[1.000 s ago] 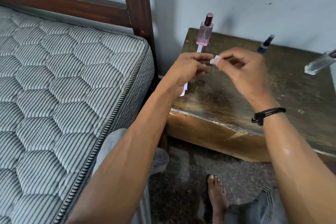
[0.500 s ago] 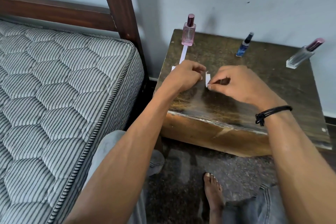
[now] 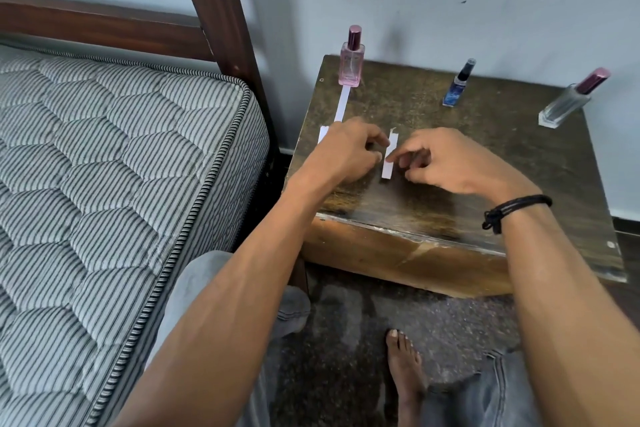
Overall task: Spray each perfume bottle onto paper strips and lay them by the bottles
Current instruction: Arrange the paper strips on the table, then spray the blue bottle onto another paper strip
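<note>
Three perfume bottles stand along the back of the worn wooden worktop [image 3: 433,208]: a pink bottle [image 3: 351,62] at the left corner, a small blue bottle [image 3: 458,88] near the middle, and a clear bottle [image 3: 564,106] with a maroon cap at the right. A long strip [image 3: 342,104] of white paper lies flat just in front of the pink bottle and reaches its base. A short strip [image 3: 387,170] lies on the worktop between the two hands, nearer the person than the bottles. The right hand [image 3: 450,163], with a black cord bracelet [image 3: 512,208] at the wrist, presses its index fingertip on this short strip; its other fingers are loosely curled and hold nothing. The left hand [image 3: 349,152] rests with curled fingers, their tips just beside the short strip's upper part. A white paper end [image 3: 322,134] shows past its far side; whether the hand grips that paper or merely covers it cannot be told. A bed [image 3: 121,149] with a striped mattress stands to the left
</note>
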Available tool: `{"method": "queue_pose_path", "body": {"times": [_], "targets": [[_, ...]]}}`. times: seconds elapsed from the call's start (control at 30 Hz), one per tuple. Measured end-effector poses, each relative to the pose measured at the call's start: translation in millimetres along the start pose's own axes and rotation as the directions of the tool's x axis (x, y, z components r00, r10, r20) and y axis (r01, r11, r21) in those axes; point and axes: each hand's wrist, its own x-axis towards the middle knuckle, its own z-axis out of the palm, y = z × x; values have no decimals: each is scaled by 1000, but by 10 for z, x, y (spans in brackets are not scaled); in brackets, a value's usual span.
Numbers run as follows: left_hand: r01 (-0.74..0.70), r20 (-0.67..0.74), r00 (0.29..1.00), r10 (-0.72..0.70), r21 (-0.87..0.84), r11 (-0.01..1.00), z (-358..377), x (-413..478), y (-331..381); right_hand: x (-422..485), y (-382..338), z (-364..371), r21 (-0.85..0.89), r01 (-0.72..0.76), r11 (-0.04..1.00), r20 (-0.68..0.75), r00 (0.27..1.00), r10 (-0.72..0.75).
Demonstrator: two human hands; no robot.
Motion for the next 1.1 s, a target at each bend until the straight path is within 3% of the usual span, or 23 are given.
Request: {"method": "queue_pose_path", "body": {"times": [0.13,0.23,0.33,0.47,0.7,1.1], "targets": [[-26,-7,1000,26,41,999,2,-21,-18,-14,105,-89,86,-69,994,-265,960,89],[-45,7,999,45,80,996,29,-33,-32,-13,190,-132,215,-105,971,-493,847,201],[-51,13,999,50,134,990,49,-39,-32,13,253,-114,373,-118,920,-591,735,334],[-62,6,998,61,161,985,55,-66,-21,78,344,-26,553,-123,824,-569,667,481],[-60,2,998,61,187,981,57,-97,22,235,414,-9,693,-91,715,-514,634,578],[-28,-1,1000,28,156,987,104,-56,7,503,557,-89,623,-123,772,-504,692,517]]}}
